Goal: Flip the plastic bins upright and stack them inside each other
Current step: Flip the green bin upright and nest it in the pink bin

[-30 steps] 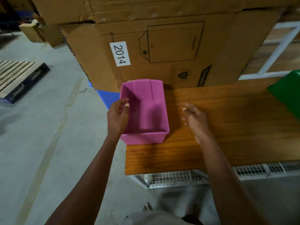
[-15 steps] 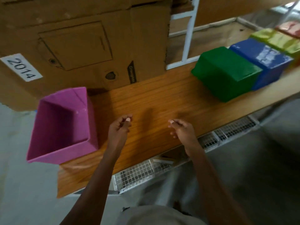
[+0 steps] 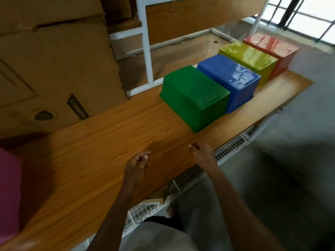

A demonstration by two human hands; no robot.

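From the head camera, four bins sit upside down in a touching row on the right half of the wooden table (image 3: 108, 142): a green bin (image 3: 194, 97) nearest, then a blue bin (image 3: 230, 80), a yellow bin (image 3: 249, 57) and a red bin (image 3: 272, 47) farthest away at the table's end. At the far left edge of the view a strip of a pink bin (image 3: 8, 196) shows on the table, well apart from the others; whether it stands upright cannot be told from this sliver. The left hand (image 3: 136, 164) hangs over the table's near part with fingers loosely curled, holding nothing. The right hand (image 3: 202, 153) is near the table's front edge, fingers relaxed, also holding nothing, and the green bin lies beyond it with bare wood between. Large cardboard boxes (image 3: 54, 69) stand close behind the table on the left, and a white frame (image 3: 146, 51) with wooden panels rises behind the bins. A wire mesh rack (image 3: 190, 176) shows under the table's front edge.
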